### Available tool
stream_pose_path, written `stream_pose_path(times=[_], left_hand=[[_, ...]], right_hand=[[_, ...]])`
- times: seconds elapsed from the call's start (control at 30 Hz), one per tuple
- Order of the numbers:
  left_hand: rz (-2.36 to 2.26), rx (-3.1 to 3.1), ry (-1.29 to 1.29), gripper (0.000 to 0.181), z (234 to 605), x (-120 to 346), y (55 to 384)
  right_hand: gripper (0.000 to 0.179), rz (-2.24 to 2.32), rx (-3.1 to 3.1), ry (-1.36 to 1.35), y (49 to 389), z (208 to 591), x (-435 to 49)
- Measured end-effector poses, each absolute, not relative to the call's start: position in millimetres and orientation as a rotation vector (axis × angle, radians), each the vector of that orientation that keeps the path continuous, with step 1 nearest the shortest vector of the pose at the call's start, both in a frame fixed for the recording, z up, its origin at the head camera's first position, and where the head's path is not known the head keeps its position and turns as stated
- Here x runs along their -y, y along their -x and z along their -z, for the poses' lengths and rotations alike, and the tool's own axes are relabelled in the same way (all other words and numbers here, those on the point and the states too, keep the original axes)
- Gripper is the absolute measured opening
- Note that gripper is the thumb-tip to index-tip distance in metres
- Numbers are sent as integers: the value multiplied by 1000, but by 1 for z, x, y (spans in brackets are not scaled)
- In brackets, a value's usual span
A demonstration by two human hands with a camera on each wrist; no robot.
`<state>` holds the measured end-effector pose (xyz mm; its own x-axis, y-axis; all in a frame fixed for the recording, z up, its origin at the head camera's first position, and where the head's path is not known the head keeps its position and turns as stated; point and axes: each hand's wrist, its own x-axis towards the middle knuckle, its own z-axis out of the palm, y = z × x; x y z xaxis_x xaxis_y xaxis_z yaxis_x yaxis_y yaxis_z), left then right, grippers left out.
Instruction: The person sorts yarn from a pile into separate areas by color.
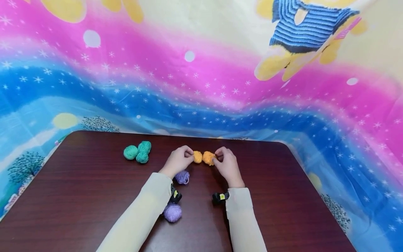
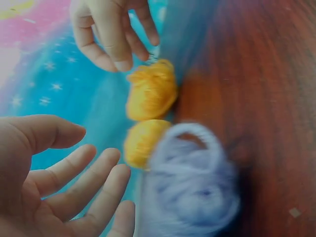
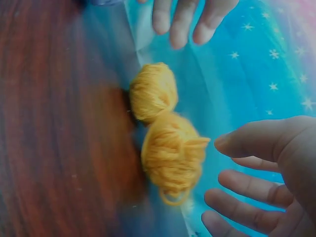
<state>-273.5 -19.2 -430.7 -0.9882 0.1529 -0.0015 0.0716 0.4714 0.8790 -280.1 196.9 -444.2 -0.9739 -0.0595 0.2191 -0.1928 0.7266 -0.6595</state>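
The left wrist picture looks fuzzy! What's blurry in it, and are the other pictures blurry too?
Left wrist view: the purple yarn ball up close looks smeary, and the orange balls look soft too; right wrist view: the orange balls are a little soft, but their strands show; head view: edges look cleaner, though the balls are small.

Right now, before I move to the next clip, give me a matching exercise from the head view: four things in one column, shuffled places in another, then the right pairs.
Things
1. Purple yarn
2. Right hand
3. Green yarn balls
4. Orange yarn balls

Places
A. Clustered left of the left hand
B. In the gap between both hands
C. Along the inner side of the left sleeve
D. At the right end of the orange pair

Pairs: 1-C, 2-D, 3-A, 4-B
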Motion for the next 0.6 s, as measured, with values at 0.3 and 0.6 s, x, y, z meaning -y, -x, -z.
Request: stream_pose_path(times=[0.3,0.6], left_hand=[[-1708,-2674,-351,15,408,43,258],[-1713,-2726,-540,13,396,67,230]], right_hand=[[19,-1067,2734,-284,275,430,-190],[21,-1057,2770,-365,270,425,-184]])
